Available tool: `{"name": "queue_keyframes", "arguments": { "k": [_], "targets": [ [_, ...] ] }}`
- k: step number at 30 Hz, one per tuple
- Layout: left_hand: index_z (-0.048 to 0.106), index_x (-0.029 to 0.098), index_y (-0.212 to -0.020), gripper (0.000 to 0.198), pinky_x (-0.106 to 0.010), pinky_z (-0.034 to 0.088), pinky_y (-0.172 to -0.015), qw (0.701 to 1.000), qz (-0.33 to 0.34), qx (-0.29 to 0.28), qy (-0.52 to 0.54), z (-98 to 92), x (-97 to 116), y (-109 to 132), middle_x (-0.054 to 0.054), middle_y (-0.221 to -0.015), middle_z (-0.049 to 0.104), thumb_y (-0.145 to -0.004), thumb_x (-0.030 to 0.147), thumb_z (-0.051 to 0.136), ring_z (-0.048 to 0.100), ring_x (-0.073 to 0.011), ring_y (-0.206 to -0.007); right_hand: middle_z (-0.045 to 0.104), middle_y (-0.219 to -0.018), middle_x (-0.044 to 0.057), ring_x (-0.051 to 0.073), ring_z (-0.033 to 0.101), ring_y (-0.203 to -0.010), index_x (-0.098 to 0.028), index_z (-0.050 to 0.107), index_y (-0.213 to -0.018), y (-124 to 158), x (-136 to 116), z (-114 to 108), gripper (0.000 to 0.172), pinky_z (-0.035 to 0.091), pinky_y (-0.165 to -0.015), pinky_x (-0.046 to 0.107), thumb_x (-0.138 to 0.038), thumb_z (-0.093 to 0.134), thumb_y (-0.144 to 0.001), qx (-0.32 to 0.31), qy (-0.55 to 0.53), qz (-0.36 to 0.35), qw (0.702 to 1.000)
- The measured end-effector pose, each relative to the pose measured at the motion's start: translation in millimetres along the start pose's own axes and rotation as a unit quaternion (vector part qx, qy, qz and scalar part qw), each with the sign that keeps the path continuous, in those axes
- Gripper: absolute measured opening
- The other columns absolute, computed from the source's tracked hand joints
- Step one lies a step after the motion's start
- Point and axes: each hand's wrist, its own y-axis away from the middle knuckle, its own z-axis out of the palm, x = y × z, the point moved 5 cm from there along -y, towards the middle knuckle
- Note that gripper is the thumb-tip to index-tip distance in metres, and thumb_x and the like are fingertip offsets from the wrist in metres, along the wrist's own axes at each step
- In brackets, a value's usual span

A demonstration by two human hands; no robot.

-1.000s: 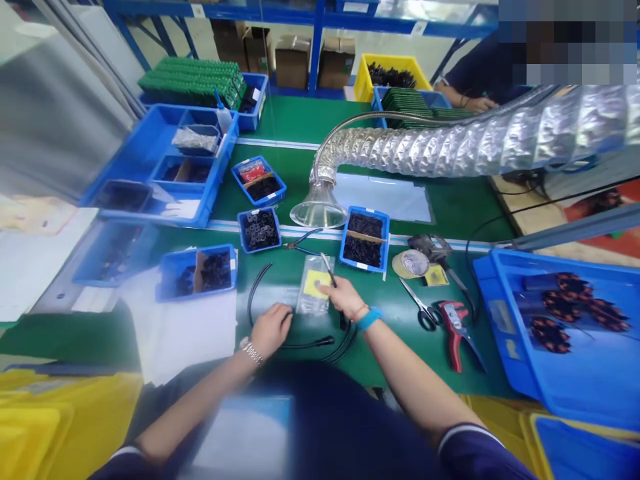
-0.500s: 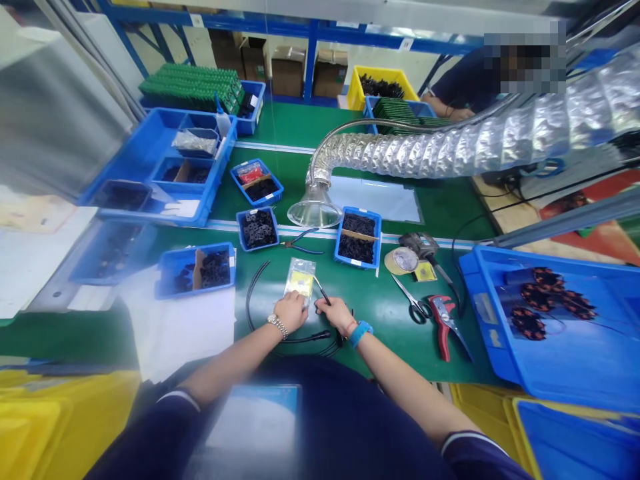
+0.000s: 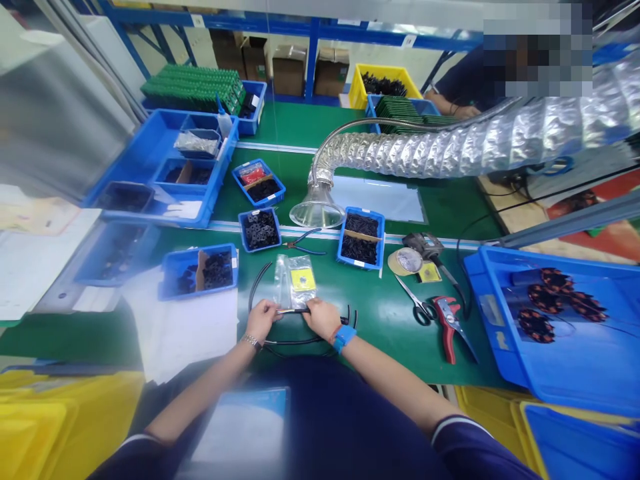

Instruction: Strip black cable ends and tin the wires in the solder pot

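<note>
**While the left hand [image 3: 263, 320] and right hand [image 3: 323, 319] clench a black cable [image 3: 293, 311], blue bins line the counter [image 3: 385, 320]**

At far left, a divided blue tray [image 3: 150, 219] holds dark parts in its compartments and a silvery bag in a small inner bin. White paper sheets [image 3: 185, 333] overlap the counter's left side, beside a blue bin [image 3: 167, 280] of black parts split by a cardboard divider. Farther up, a small blue box [image 3: 260, 248] holds black perforated pieces, with pliers [image 3: 305, 244] just to its right.

The cable sits between the hands, gripped by the fingers of both, and loops around the front of a clear bag [image 3: 295, 283] holding a yellow card, which lies just behind them. Beyond, a blue box [image 3: 360, 265] carries black strips on both sides of a divider.

Green counter runs from the right wrist to scissors [image 3: 417, 300] and a red-handled cutter [image 3: 447, 327]. At the right end, a large blue tray [image 3: 493, 320] overhangs the counter's edge, holding black-and-orange coils [image 3: 545, 310].
</note>
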Motion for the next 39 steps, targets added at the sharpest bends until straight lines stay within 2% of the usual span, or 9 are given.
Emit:
{"name": "queue_keyframes", "arguments": {
  "k": [4,7,14,20,23,27,31,35,39],
  "targets": [
    [0.046,0.015,-0.068,0.009,-0.026,0.053,-0.059,0.996,-0.071,0.028,0.054,-17.6,-16,9,-0.003,-0.062,0.061,-0.073,0.021,0.048,0.065,-0.0155,-0.063,0.061,-0.095,0.016,0.023,0.057,-0.088,-0.009,0.058,-0.093,-12,-15,2,0.035,0.041,-0.076,0.033,-0.038,0.042,-0.082,-0.012,0.058,0.005,0.998],
    [0.047,0.015,-0.066,0.008,-0.024,0.053,-0.055,0.993,-0.093,0.032,0.071,-22.3,-18,8,0.000,-0.057,0.060,-0.070,0.020,0.051,0.064,-0.0145,-0.058,0.061,-0.093,0.012,0.019,0.057,-0.086,-0.008,0.057,-0.094,-19,-21,1,0.032,0.043,-0.076,0.035,-0.037,0.045,-0.083,-0.028,0.085,0.005,0.996],
    [0.047,0.015,-0.065,0.008,-0.022,0.053,-0.054,0.991,-0.102,0.019,0.080,-22.7,-22,3,0.002,-0.056,0.060,-0.070,0.015,0.053,0.064,-0.0132,-0.057,0.061,-0.093,0.010,0.018,0.057,-0.085,-0.011,0.057,-0.094,-15,-18,-7,0.027,0.044,-0.075,0.035,-0.033,0.044,-0.083,-0.024,0.106,0.000,0.994],
    [0.046,0.014,-0.066,0.009,-0.023,0.053,-0.054,0.993,-0.102,0.011,0.064,-22.3,-17,5,0.003,-0.052,0.058,-0.071,0.009,0.052,0.063,-0.0124,-0.053,0.061,-0.094,0.009,0.018,0.056,-0.087,-0.010,0.056,-0.095,-15,-40,8,0.029,0.043,-0.077,0.036,-0.034,0.047,-0.082,-0.019,0.074,-0.018,0.997],
    [0.047,0.014,-0.067,0.009,-0.023,0.053,-0.053,0.994,-0.096,0.010,0.056,-21.3,-16,5,0.003,-0.051,0.058,-0.072,0.011,0.053,0.063,-0.0123,-0.053,0.062,-0.088,0.007,0.017,0.058,-0.083,-0.010,0.058,-0.089,-20,-39,8,0.026,0.043,-0.076,0.035,-0.033,0.049,-0.082,-0.012,0.049,-0.002,0.999],
    [0.048,0.013,-0.068,0.009,-0.023,0.052,-0.054,0.994,-0.091,0.016,0.056,-22.1,-20,3,0.004,-0.054,0.058,-0.075,0.016,0.053,0.063,-0.0115,-0.055,0.065,-0.083,0.008,0.016,0.059,-0.078,-0.013,0.061,-0.082,-21,-11,-11,0.019,0.044,-0.071,0.029,-0.028,0.048,-0.080,0.022,0.004,0.032,0.999],
    [0.050,0.012,-0.069,0.010,-0.023,0.051,-0.053,0.994,-0.090,0.029,0.052,-27.7,-25,0,0.003,-0.053,0.058,-0.077,0.019,0.053,0.061,-0.0107,-0.053,0.064,-0.077,0.006,0.013,0.059,-0.070,-0.014,0.060,-0.078,-19,48,-33,0.023,0.043,-0.066,0.026,-0.029,0.044,-0.083,0.063,-0.040,0.097,0.992],
    [0.051,0.012,-0.069,0.010,-0.023,0.050,-0.050,0.994,-0.094,0.036,0.041,-32.5,-24,-1,0.004,-0.050,0.057,-0.076,0.020,0.053,0.060,-0.0106,-0.049,0.058,-0.061,-0.001,0.009,0.054,-0.055,-0.012,0.057,-0.071,-13,101,-33,0.029,0.044,-0.056,0.025,-0.036,0.045,-0.083,0.080,-0.074,0.174,0.979],
    [0.050,0.013,-0.068,0.009,-0.022,0.050,-0.048,0.995,-0.092,0.033,0.030,-33.6,-20,-2,0.004,-0.050,0.057,-0.073,0.019,0.054,0.060,-0.0115,-0.049,0.058,-0.060,0.001,0.012,0.054,-0.052,-0.012,0.057,-0.073,-3,118,-30,0.023,0.043,-0.053,0.025,-0.035,0.051,-0.077,0.119,-0.088,0.182,0.972]
  ]
}}
